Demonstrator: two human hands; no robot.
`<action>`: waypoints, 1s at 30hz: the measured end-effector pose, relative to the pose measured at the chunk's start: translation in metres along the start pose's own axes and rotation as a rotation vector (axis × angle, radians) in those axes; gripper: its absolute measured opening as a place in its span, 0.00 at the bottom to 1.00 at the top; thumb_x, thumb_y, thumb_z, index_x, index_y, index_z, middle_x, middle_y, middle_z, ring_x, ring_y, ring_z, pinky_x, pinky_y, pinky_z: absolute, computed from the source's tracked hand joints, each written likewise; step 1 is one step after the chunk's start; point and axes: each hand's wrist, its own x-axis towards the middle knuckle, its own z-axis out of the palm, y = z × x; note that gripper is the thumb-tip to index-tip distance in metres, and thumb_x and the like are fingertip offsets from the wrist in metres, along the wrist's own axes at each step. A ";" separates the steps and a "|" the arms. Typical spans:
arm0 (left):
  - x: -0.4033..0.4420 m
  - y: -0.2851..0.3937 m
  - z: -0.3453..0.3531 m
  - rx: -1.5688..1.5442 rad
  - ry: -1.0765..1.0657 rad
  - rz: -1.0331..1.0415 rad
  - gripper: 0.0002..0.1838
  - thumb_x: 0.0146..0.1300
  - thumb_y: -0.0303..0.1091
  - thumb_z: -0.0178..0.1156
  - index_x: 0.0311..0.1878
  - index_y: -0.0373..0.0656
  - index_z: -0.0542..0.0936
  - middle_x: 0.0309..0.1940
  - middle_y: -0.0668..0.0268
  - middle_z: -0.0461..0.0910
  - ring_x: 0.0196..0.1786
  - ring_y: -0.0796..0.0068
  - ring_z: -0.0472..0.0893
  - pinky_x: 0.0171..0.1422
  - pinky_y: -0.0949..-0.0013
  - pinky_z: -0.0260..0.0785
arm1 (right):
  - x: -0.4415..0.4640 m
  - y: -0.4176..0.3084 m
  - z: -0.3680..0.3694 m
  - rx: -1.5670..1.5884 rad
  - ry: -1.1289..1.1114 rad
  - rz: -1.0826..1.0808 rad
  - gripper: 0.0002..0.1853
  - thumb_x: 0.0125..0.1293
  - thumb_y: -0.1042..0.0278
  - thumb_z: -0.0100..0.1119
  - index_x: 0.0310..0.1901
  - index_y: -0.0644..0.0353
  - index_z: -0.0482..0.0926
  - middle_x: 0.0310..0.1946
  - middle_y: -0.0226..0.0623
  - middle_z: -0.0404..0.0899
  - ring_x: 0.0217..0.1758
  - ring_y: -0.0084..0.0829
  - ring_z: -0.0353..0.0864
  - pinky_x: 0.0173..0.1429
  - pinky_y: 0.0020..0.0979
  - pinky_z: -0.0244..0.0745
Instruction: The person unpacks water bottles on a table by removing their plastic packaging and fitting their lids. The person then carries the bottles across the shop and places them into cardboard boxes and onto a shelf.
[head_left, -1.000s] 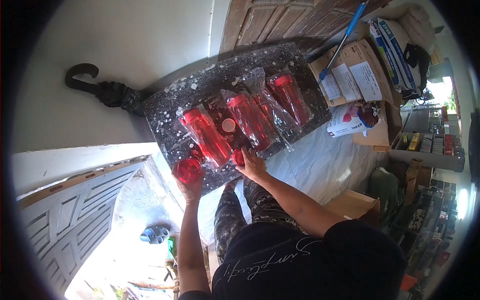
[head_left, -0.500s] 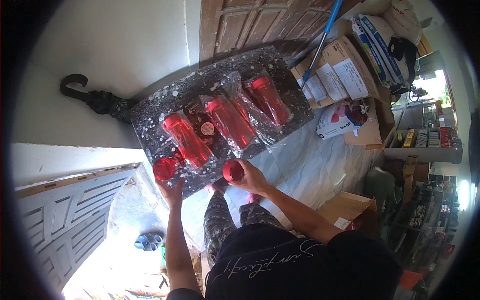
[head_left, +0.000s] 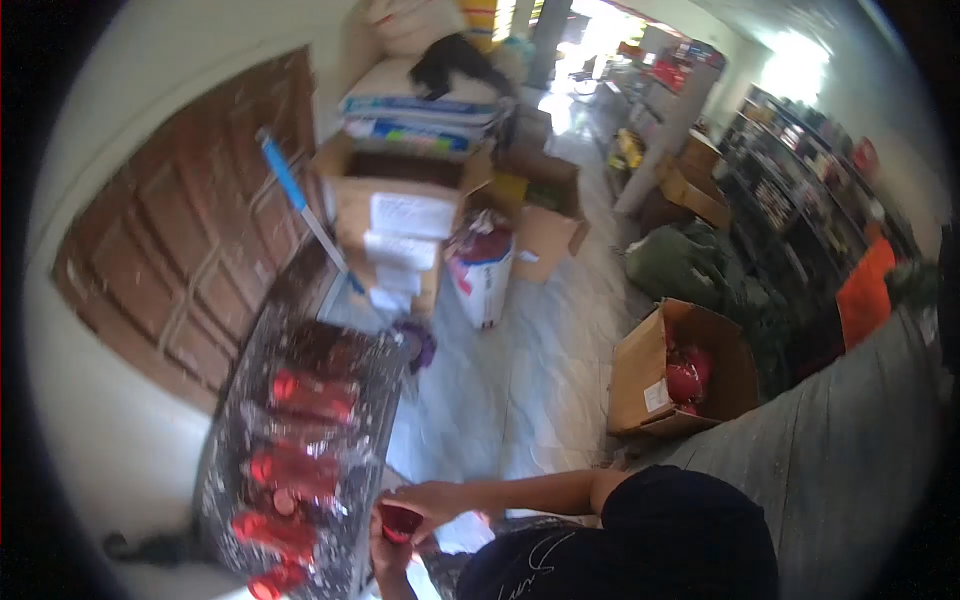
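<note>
Close to the table's right edge, both my hands are closed around a small red cup-shaped piece. My right hand wraps it from above and the right, while my left hand grips its left side. Several red bottles lie in a row on the dark speckled table, including a wrapped bottle at the far end and another wrapped bottle nearer me. A small round disc sits among them. At the near end is a red bottle, partly cut off by the view's edge.
An open cardboard box with red items stands on the floor at right. Beyond the table are a tall carton, a white sack and a blue-handled pole. A brown door is at left, with shelves at far right.
The view has swung right toward the room. My left hand has left the red bottle at the table's near end and joined my right hand on the red cup-shaped piece.
</note>
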 end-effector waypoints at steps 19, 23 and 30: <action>0.039 -0.082 0.132 -0.212 -0.134 -0.364 0.34 0.61 0.66 0.55 0.56 0.44 0.74 0.45 0.52 0.78 0.46 0.45 0.78 0.47 0.47 0.75 | -0.176 0.035 -0.080 1.113 0.759 0.483 0.16 0.66 0.64 0.61 0.51 0.62 0.77 0.31 0.34 0.81 0.30 0.23 0.78 0.28 0.24 0.71; 0.035 -0.093 0.137 -0.340 -0.120 -0.302 0.35 0.59 0.63 0.60 0.54 0.38 0.73 0.46 0.50 0.77 0.46 0.45 0.78 0.55 0.41 0.73 | -0.181 0.060 -0.076 1.108 0.682 0.548 0.17 0.65 0.57 0.63 0.48 0.61 0.77 0.34 0.33 0.81 0.28 0.23 0.76 0.25 0.23 0.67; 0.017 -0.085 0.148 -0.080 -0.141 -0.159 0.35 0.65 0.63 0.51 0.56 0.36 0.71 0.52 0.49 0.77 0.54 0.44 0.77 0.56 0.43 0.72 | -0.177 0.019 -0.113 0.879 0.630 0.532 0.18 0.70 0.54 0.55 0.54 0.57 0.77 0.35 0.33 0.80 0.29 0.22 0.75 0.27 0.24 0.68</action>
